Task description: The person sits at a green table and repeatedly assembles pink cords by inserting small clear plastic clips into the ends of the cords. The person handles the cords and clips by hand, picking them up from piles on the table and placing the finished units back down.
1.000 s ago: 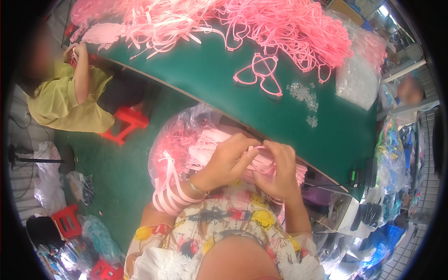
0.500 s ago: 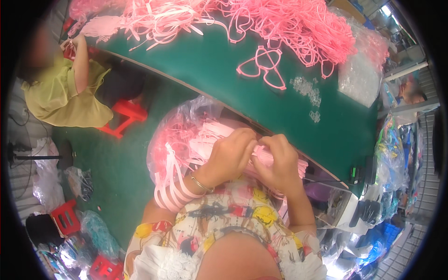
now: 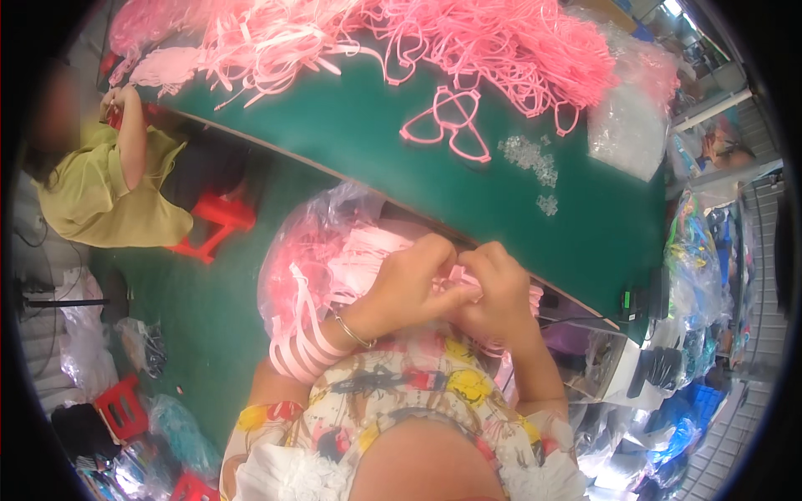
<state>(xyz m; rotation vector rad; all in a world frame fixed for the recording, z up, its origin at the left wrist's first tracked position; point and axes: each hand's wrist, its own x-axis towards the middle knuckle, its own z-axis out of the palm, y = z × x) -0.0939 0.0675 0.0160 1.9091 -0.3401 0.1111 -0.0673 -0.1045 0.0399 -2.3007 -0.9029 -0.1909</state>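
the two hands are closer to the body than a moment ago, and the view has tipped so the table sits higher in the picture. the left hand [image 3: 409,288] and the right hand [image 3: 493,292] still press together in the lap, fingers curled tight around a small pink piece [image 3: 458,277]. only a bit of that piece peeks out between them, so its shape is hard to tell. the left grip is closed on it, and the right grip is closed on it too. a thin bangle [image 3: 355,331] rings the left wrist, and a bunch of pale pink strips [image 3: 296,346] hangs over that arm.

just behind the hands is a clear bag [image 3: 309,250], open at the top, full of pink strips and frames. the hands hide part of it.

past the bag is the green table [image 3: 359,125]. a pair of pink frames [image 3: 455,125] lies on it, with little clear bits [image 3: 526,154] beside it. farther back is a big pink pile [image 3: 468,33], cut off at the top edge. a second clear bag [image 3: 626,125] sits at the right end.

on the left, a person in a yellow-green top [image 3: 109,192] sits on a red stool [image 3: 213,221].
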